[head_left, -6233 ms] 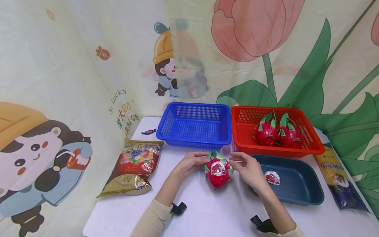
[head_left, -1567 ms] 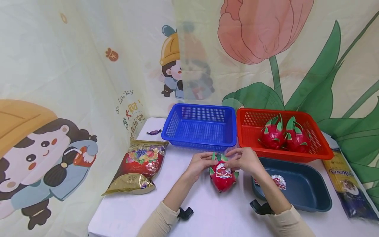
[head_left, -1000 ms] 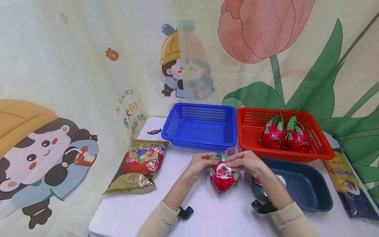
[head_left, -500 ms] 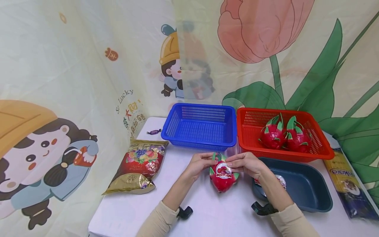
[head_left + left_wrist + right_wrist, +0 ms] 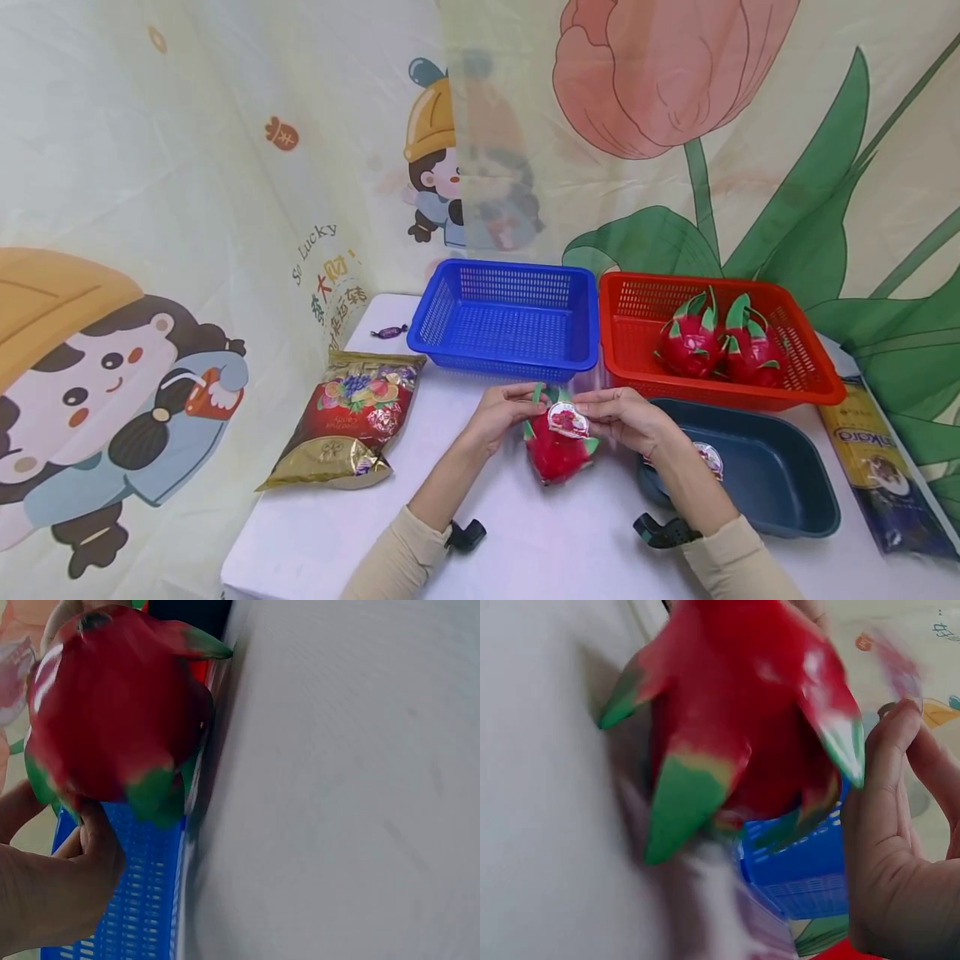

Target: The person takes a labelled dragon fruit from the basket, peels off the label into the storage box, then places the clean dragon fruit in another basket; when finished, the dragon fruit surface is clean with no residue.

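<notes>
A red dragon fruit (image 5: 557, 460) with green-tipped scales is between both hands, close over the white table, with its leafy end towards the baskets. My left hand (image 5: 501, 417) pinches it near that leafy end; in the left wrist view the fingers (image 5: 94, 840) are at its green scales. With thumb and forefinger, my right hand (image 5: 628, 418) pinches the edge of a round white sticker (image 5: 567, 421) printed with dragon fruit. In the right wrist view the sticker (image 5: 900, 667) stands away from the fruit's skin, blurred. The fruit's underside is hidden in the head view.
A blue basket (image 5: 504, 363) stands behind the hands. Beside it, a red basket (image 5: 720, 392) holds two dragon fruits (image 5: 690, 343). Nearer lies a dark blue tray (image 5: 780, 521) with stickers (image 5: 708, 460), partly behind the right arm. A candy bag (image 5: 348, 417), a wrapped candy (image 5: 389, 332) and a yellow-blue packet (image 5: 885, 467) lie around.
Over the earlier frames the right hand goes from open beside the fruit to pinching the sticker's edge. The sticker, flat on the fruit before, is now lifted and tilted; the fruit has shifted slightly left.
</notes>
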Demonstrator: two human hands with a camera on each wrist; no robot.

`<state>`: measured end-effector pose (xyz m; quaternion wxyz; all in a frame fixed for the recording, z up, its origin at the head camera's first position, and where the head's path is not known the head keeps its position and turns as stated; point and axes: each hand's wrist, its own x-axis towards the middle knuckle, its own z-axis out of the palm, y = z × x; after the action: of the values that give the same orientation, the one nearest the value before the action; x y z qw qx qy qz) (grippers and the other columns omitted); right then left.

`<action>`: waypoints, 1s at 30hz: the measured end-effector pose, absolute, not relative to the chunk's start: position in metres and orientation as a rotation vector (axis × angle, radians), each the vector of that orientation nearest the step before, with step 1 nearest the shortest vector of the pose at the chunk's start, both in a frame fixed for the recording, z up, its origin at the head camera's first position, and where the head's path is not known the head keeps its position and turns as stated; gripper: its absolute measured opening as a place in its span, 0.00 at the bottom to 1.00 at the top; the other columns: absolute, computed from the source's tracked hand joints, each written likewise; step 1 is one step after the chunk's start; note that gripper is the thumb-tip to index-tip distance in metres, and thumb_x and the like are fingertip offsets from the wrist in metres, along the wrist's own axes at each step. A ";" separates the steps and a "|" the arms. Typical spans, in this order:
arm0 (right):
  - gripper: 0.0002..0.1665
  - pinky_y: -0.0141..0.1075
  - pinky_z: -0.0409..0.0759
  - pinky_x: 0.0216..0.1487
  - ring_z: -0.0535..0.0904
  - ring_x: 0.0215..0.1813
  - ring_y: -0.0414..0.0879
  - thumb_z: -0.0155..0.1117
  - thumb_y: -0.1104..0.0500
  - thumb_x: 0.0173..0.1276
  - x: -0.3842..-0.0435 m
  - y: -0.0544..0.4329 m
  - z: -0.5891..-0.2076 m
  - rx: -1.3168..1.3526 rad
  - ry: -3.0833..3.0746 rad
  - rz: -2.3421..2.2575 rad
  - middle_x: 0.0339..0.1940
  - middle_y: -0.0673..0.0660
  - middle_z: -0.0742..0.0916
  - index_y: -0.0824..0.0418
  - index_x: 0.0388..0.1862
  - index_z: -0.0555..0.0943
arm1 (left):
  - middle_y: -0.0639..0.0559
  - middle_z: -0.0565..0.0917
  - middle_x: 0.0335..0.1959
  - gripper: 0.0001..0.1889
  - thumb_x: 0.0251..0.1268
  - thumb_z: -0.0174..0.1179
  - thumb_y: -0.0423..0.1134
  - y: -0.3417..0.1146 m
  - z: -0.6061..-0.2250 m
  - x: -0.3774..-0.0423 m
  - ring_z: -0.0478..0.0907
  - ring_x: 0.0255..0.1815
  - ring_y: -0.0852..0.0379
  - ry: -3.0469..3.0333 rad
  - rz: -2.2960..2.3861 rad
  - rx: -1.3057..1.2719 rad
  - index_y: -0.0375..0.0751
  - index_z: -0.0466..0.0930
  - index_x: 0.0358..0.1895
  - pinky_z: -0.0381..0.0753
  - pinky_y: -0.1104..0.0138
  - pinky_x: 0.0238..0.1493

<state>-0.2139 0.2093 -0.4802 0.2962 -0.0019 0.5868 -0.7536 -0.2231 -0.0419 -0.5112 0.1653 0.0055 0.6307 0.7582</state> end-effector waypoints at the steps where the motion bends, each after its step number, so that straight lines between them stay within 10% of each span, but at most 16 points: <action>1: 0.11 0.36 0.89 0.49 0.91 0.43 0.46 0.64 0.67 0.75 -0.214 0.210 -0.480 0.010 1.564 -2.020 0.41 0.55 0.93 0.59 0.44 0.92 | 0.37 0.89 0.49 0.23 0.62 0.68 0.24 -0.043 -0.511 -0.223 0.88 0.44 0.58 1.792 2.163 0.012 0.26 0.81 0.62 0.88 0.67 0.51; 19: 0.33 0.49 0.84 0.61 0.89 0.51 0.46 0.75 0.51 0.69 -0.194 0.247 -0.444 -0.012 2.132 -1.866 0.51 0.50 0.91 0.67 0.66 0.81 | 0.35 0.88 0.52 0.26 0.62 0.69 0.24 -0.047 -0.508 -0.221 0.87 0.47 0.58 1.782 2.158 0.023 0.26 0.79 0.64 0.87 0.68 0.52; 30: 0.28 0.40 0.87 0.57 0.88 0.50 0.42 0.73 0.51 0.72 -0.178 0.296 -0.447 0.011 2.228 -1.819 0.49 0.44 0.90 0.64 0.65 0.83 | 0.37 0.89 0.51 0.25 0.62 0.69 0.25 -0.046 -0.513 -0.223 0.87 0.45 0.60 1.785 2.160 0.018 0.25 0.80 0.63 0.87 0.68 0.52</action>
<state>-0.1783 0.2963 -0.4470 0.1324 0.0038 0.7677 -0.6270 -0.2228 -0.0460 -0.5133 0.1689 0.0063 0.6278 0.7598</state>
